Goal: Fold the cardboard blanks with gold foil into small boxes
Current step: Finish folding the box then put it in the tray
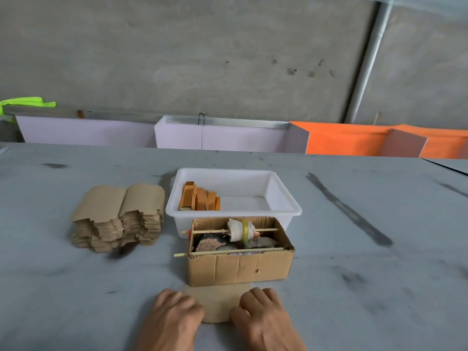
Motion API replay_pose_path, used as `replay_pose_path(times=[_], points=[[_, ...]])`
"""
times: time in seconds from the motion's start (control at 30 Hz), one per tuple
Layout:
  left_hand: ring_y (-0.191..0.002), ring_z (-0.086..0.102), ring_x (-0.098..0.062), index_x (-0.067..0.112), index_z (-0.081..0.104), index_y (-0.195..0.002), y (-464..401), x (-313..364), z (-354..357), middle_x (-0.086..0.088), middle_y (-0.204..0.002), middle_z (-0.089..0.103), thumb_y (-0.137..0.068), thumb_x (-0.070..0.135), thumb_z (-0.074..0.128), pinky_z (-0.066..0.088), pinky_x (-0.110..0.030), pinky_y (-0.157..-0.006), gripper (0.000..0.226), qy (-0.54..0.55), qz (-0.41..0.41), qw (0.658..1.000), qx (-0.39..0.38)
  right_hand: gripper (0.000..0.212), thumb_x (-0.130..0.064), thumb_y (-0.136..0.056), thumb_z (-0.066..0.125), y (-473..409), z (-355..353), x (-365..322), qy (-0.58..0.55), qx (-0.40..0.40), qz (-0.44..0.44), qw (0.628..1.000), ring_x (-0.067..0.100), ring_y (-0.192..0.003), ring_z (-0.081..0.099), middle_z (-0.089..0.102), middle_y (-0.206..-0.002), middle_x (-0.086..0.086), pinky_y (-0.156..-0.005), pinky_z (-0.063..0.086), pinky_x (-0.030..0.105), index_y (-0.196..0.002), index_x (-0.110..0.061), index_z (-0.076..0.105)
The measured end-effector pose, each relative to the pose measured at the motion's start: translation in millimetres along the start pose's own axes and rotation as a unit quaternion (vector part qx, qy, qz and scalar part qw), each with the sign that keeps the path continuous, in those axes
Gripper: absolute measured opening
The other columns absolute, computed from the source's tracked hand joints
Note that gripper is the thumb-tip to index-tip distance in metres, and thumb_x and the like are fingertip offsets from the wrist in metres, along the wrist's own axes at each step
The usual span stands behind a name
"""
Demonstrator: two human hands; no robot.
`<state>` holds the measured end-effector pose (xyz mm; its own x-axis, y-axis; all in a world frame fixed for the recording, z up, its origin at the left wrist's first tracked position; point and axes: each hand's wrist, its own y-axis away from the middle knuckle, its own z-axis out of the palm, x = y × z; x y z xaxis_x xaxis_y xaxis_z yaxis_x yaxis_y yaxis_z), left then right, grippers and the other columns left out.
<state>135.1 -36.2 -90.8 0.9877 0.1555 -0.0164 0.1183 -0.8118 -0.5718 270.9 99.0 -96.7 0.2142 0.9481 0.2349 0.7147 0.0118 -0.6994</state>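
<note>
One brown cardboard blank [217,304] lies flat on the grey table at the near edge, brown side up. My left hand [174,315] rests on its left end with the fingers curled down onto it. My right hand [263,315] presses on its right end in the same way. A tall stack of unfolded blanks [119,216] stands at the left of the table. Several folded orange-gold boxes [200,198] stand in a row inside the white plastic tub [286,206], at its left side.
A brown carton [240,269] just beyond the blank holds a wrapped roller [240,230] on two wooden sticks, with dark lumps under it. Lilac and orange panels [342,140] line the table's far edge below a concrete wall. Dark smears mark the table at the right.
</note>
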Motion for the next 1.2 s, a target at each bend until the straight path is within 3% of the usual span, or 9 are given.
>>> replay_pose_path(times=[0.2, 0.37, 0.5, 0.73, 0.8, 0.83, 0.9, 1.07, 1.2], points=[[-0.044, 0.053, -0.010, 0.022, 0.057, -0.041, -6, 8, 4, 0.009, -0.045, 0.047, -0.056, 0.025, 0.040, 0.032, -0.020, -0.063, 0.023, -0.047, 0.030, 0.998, 0.011, 0.017, -0.016, -0.053, 0.075, 6, 3, 3, -0.046, -0.055, 0.001, 0.997, 0.012, -0.047, 0.051, 0.051, -0.054, -0.006, -0.046, 0.042, 0.019, -0.051, -0.024, 0.060], [-0.063, 0.035, -0.005, 0.021, 0.057, -0.041, -6, 9, 10, 0.010, -0.047, 0.048, -0.059, 0.031, 0.041, 0.038, -0.018, -0.052, 0.026, -0.045, 0.024, 0.998, 0.021, 0.025, -0.029, -0.044, 0.087, 6, -1, 10, -0.092, -0.098, 0.011, 0.991, 0.008, -0.050, 0.054, 0.054, -0.055, -0.011, -0.047, 0.042, 0.015, -0.051, -0.029, 0.063], [-0.064, 0.029, -0.007, 0.018, 0.053, -0.038, -9, 13, 12, 0.008, -0.046, 0.047, -0.060, 0.031, 0.041, 0.036, -0.017, -0.042, 0.028, -0.046, 0.012, 0.998, 0.038, 0.016, -0.037, -0.051, 0.079, 5, -4, 12, -0.117, -0.113, 0.018, 0.987, 0.007, -0.050, 0.054, 0.056, -0.058, -0.012, -0.046, 0.041, 0.015, -0.054, -0.030, 0.065], [-0.059, 0.035, -0.007, 0.019, 0.052, -0.040, -13, 23, 16, 0.006, -0.047, 0.045, -0.058, 0.027, 0.042, 0.035, -0.019, -0.040, 0.023, -0.038, 0.012, 0.998, 0.054, 0.009, -0.034, -0.058, 0.073, 3, -5, 7, -0.149, -0.123, 0.041, 0.980, 0.007, -0.052, 0.053, 0.054, -0.059, -0.011, -0.045, 0.040, 0.017, -0.056, -0.031, 0.065], [-0.058, 0.039, -0.005, 0.020, 0.054, -0.040, -13, 23, 17, 0.008, -0.047, 0.046, -0.053, 0.033, 0.065, 0.034, -0.018, -0.042, 0.021, -0.042, 0.021, 0.998, 0.041, 0.008, -0.032, -0.058, 0.074, 5, -4, 6, -0.166, -0.124, 0.058, 0.976, 0.008, -0.054, 0.055, 0.056, -0.061, -0.011, -0.046, 0.042, 0.017, -0.058, -0.031, 0.066], [-0.057, 0.042, -0.003, 0.021, 0.055, -0.040, -12, 22, 18, 0.009, -0.047, 0.047, -0.041, 0.036, 0.080, 0.035, -0.018, -0.042, 0.030, -0.038, 0.016, 0.999, 0.024, 0.007, -0.032, -0.058, 0.074, 5, -3, 7, -0.184, -0.126, 0.071, 0.972, 0.009, -0.055, 0.056, 0.056, -0.062, -0.011, -0.047, 0.043, 0.017, -0.058, -0.031, 0.067], [-0.059, 0.039, 0.001, 0.023, 0.056, -0.039, -11, 21, 19, 0.011, -0.048, 0.048, -0.017, 0.039, 0.092, 0.035, -0.017, -0.042, 0.045, -0.009, -0.019, 1.000, 0.002, 0.005, -0.032, -0.061, 0.072, 5, -6, 6, -0.220, -0.134, 0.105, 0.960, 0.010, -0.058, 0.057, 0.057, -0.063, -0.012, -0.049, 0.045, 0.017, -0.060, -0.030, 0.068], [-0.067, 0.035, -0.002, 0.028, 0.054, -0.039, -7, 17, 20, 0.012, -0.049, 0.049, -0.012, 0.043, 0.094, 0.034, -0.018, -0.054, 0.051, 0.012, -0.057, 0.998, 0.015, 0.011, -0.029, -0.076, 0.067, 9, -7, 10, -0.272, -0.158, 0.198, 0.928, 0.020, -0.082, 0.055, 0.063, -0.080, -0.001, -0.071, 0.046, 0.034, -0.078, -0.020, 0.074], [-0.067, 0.035, -0.003, 0.023, 0.055, -0.042, -3, 13, 16, 0.014, -0.065, 0.045, -0.011, 0.031, 0.096, 0.033, -0.019, -0.052, 0.052, 0.006, -0.045, 0.999, 0.011, 0.018, -0.036, -0.085, 0.061, 13, -7, 15, -0.253, -0.167, 0.219, 0.927, 0.011, -0.096, 0.046, 0.060, -0.094, -0.005, -0.083, 0.036, 0.026, -0.094, -0.027, 0.074]])
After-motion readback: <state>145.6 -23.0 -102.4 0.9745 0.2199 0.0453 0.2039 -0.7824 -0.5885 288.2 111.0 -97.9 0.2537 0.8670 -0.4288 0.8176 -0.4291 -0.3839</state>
